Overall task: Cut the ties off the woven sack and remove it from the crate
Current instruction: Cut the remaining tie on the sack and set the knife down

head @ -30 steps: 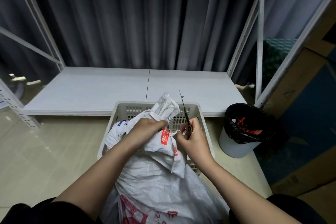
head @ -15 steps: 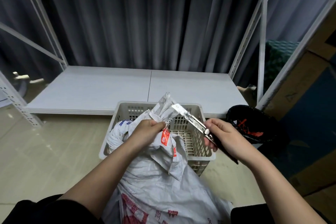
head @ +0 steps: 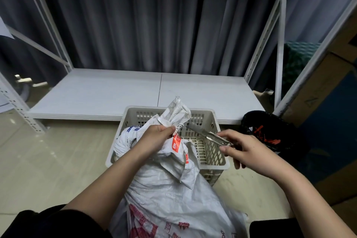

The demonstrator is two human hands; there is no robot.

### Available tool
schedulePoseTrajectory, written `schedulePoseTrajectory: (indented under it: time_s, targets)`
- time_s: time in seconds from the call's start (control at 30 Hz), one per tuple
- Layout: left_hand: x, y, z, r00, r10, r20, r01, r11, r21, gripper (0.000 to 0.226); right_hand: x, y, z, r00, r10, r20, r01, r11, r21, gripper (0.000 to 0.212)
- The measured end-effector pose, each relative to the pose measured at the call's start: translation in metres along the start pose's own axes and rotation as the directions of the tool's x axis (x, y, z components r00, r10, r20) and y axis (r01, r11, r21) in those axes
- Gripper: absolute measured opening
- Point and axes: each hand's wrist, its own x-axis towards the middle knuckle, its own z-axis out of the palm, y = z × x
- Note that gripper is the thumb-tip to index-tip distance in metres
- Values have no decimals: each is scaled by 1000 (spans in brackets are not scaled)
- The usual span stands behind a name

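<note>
A white woven sack (head: pixel 170 185) with red print lies half in a beige perforated crate (head: pixel 210 152) and spills toward me. Its bunched neck (head: pixel 176 112) stands up, bound by a white tie (head: pixel 178 127), with a red tag (head: pixel 176 145) hanging below. My left hand (head: pixel 157 137) grips the sack just under the tie. My right hand (head: pixel 245 150) holds metal scissors (head: pixel 210 136), blades pointing left with their tips at the tie.
A low white shelf board (head: pixel 116 94) of a metal rack stands behind the crate, dark curtains behind it. A bin with a black liner (head: pixel 270 133) sits right of the crate. Cardboard boxes (head: pixel 328 83) stand at the right. The floor is pale tile.
My right hand swung the scissors from upright beside the sack out to the right, then brought them level with the tips at the tie. My left hand kept its grip.
</note>
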Motion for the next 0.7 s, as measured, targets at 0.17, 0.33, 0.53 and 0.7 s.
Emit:
schedulePoseTrajectory:
  time_s: [0.17,0.33,0.53,0.7]
  targets:
    - [0,1,2,999,33,-21,-32,998,60,36,1,-11,14,986,-124,-109,70,911,-407,30]
    - [-5,5,4,998,61,-14,-60,996,64,38,4,-16,25,974,-184,-131,90,847,-525,33]
    - [-6,4,5,994,95,-49,-87,988,129,34,3,-21,25,978,-183,-100,84,786,-613,34]
    - [-4,3,5,994,94,-59,-87,989,120,28,2,-24,29,969,-213,-121,82,748,-658,34]
